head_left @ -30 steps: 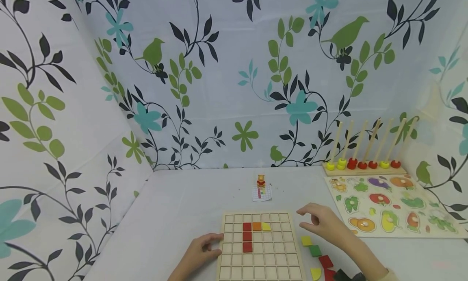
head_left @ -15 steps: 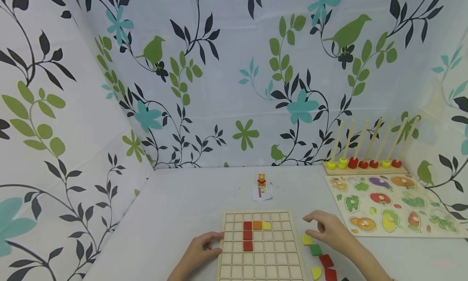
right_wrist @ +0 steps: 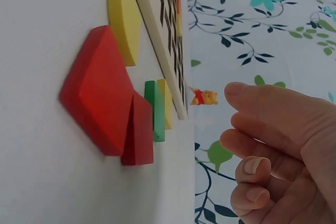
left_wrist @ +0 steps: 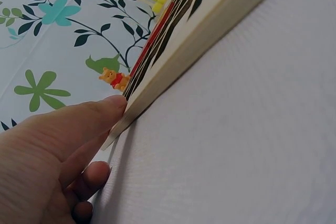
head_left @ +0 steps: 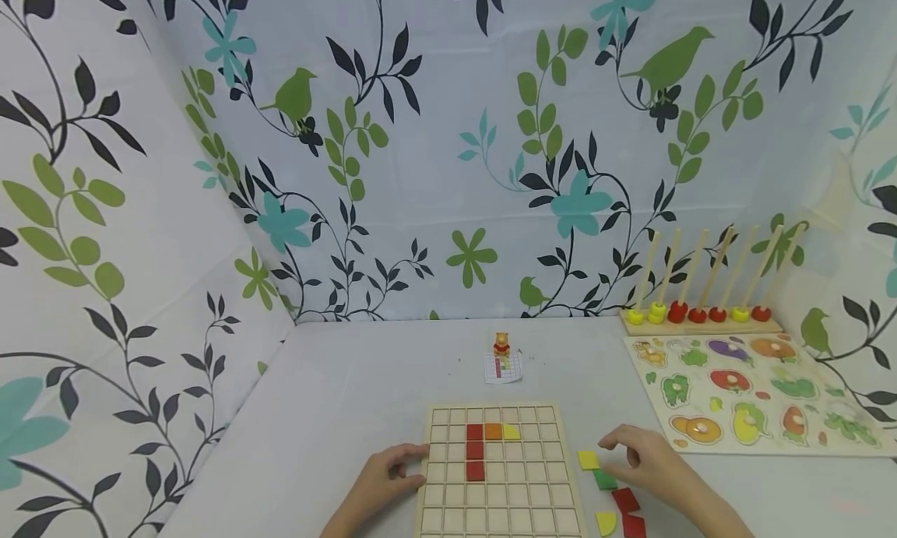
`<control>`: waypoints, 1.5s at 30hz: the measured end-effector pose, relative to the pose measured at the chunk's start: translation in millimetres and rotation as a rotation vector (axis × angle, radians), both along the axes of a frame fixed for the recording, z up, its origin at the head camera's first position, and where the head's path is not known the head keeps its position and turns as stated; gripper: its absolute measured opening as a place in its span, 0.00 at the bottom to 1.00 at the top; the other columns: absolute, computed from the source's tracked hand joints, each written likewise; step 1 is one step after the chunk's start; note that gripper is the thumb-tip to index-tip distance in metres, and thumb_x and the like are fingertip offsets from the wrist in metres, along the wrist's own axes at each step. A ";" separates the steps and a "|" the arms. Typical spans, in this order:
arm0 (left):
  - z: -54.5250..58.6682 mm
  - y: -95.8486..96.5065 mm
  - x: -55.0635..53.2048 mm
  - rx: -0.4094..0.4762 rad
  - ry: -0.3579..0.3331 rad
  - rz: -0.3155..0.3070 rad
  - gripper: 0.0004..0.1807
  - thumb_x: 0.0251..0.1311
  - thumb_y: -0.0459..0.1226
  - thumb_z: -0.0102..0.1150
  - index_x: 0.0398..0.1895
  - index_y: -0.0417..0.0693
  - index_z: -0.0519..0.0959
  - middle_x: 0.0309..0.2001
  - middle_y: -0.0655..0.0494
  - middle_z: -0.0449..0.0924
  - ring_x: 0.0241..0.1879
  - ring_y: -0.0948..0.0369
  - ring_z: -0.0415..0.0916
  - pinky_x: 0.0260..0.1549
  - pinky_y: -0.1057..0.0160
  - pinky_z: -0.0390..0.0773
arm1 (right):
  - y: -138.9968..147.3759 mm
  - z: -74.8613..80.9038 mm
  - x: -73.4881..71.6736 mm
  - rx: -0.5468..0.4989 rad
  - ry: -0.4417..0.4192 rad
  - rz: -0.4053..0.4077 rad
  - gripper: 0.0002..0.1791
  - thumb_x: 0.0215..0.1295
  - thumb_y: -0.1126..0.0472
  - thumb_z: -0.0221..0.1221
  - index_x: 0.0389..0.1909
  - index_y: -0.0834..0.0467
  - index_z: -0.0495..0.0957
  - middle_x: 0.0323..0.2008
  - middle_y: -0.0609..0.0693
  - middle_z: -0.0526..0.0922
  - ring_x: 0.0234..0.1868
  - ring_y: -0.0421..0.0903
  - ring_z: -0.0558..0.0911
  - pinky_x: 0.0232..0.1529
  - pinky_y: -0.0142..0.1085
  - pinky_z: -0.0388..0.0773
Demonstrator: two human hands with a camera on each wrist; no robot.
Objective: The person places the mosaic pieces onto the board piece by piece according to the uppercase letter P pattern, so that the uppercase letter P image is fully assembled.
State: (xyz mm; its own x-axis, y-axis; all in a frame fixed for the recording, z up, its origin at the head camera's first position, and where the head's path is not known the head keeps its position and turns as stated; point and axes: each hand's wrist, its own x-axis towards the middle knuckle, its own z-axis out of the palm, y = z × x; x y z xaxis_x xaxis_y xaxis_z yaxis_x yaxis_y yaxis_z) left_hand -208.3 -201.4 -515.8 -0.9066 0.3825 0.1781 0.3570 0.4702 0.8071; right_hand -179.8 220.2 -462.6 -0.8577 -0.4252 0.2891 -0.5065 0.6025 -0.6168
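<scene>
A wooden grid board [head_left: 501, 515] lies flat on the white table, several tiles in its cells: a column of red tiles [head_left: 475, 450], an orange tile [head_left: 494, 431] and a yellow quarter-round tile [head_left: 511, 431]. My left hand [head_left: 388, 476] touches the board's left side with its fingertips, as the left wrist view also shows at the board's edge [left_wrist: 173, 77]. To the right, my right hand [head_left: 648, 464] hovers with thumb and fingers apart, holding nothing, over loose tiles. Nearest it are a green tile [head_left: 605, 480], partly hidden by the hand, and a yellow tile [head_left: 587, 460].
Loose red tiles [right_wrist: 97, 93] and a yellow quarter-round tile [head_left: 606, 523] lie right of the board. Behind it stand a small bear figure [head_left: 501, 344] and a patterned paper card [head_left: 503, 370]. A vegetable puzzle board [head_left: 760, 390] and a bead-peg rack [head_left: 701, 326] are at right.
My right hand has moved down and a little to the right, away from the board and over the loose tiles. The left hand has stayed at the board's edge.
</scene>
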 end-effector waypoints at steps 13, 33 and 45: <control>-0.4 -0.7 2.3 -0.001 -0.032 0.019 0.21 0.46 0.42 0.66 0.45 0.46 0.78 0.45 0.57 0.78 0.23 0.67 0.64 0.23 0.69 0.67 | 15.1 -11.0 9.4 0.046 -0.259 0.074 0.12 0.48 0.55 0.66 0.30 0.55 0.76 0.25 0.37 0.71 0.20 0.34 0.65 0.21 0.30 0.64; 1.5 1.7 2.7 -0.002 -0.024 0.009 0.20 0.47 0.42 0.65 0.45 0.45 0.78 0.44 0.57 0.78 0.24 0.68 0.65 0.24 0.68 0.67 | 25.3 -16.0 10.2 0.067 -0.366 0.131 0.09 0.46 0.61 0.65 0.31 0.53 0.79 0.29 0.38 0.73 0.26 0.37 0.68 0.26 0.32 0.66; 0.0 0.4 0.4 0.011 -0.017 0.004 0.20 0.47 0.42 0.65 0.45 0.46 0.78 0.44 0.56 0.78 0.24 0.68 0.65 0.24 0.68 0.68 | 24.5 -11.1 10.4 0.127 -0.378 0.076 0.08 0.45 0.60 0.65 0.29 0.51 0.78 0.26 0.38 0.72 0.25 0.37 0.68 0.25 0.32 0.65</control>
State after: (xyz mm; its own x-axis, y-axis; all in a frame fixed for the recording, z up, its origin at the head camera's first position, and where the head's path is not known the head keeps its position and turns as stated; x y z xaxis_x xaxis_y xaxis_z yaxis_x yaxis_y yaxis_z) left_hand -207.9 -201.1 -515.8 -0.9110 0.3772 0.1670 0.3416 0.4630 0.8179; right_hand -169.4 244.7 -473.7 -0.8581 -0.5037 -0.0993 -0.3046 0.6551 -0.6914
